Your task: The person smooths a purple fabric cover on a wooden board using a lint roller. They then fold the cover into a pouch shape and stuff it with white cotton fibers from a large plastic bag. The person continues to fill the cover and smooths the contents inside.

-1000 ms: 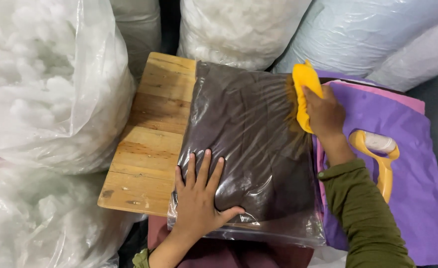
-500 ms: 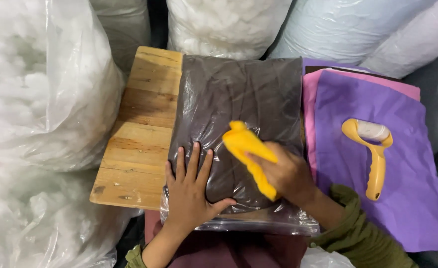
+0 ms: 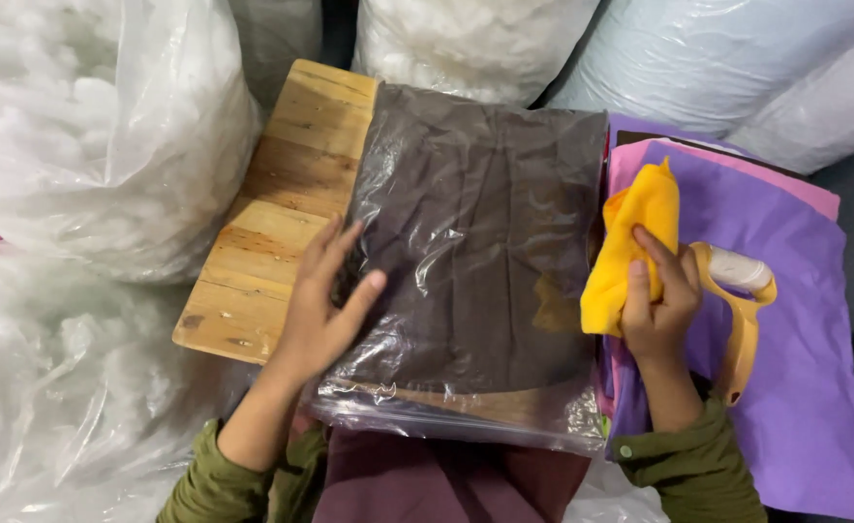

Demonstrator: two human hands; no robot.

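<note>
While the left hand [image 3: 319, 308] presses flat, fingers spread, on the clear-bagged brown fabric [image 3: 475, 261] atop the wooden worktop [image 3: 272, 223], the right hand's [image 3: 657, 308] grip closes around a yellow cloth [image 3: 635, 242] beside it, over purple fabric [image 3: 805, 368].

A clear plastic bag [image 3: 475, 271] holding folded dark brown cloth lies on the wooden surface [image 3: 282, 203], ringed by big clear sacks [image 3: 88, 126] of seemingly white stuffing.
</note>
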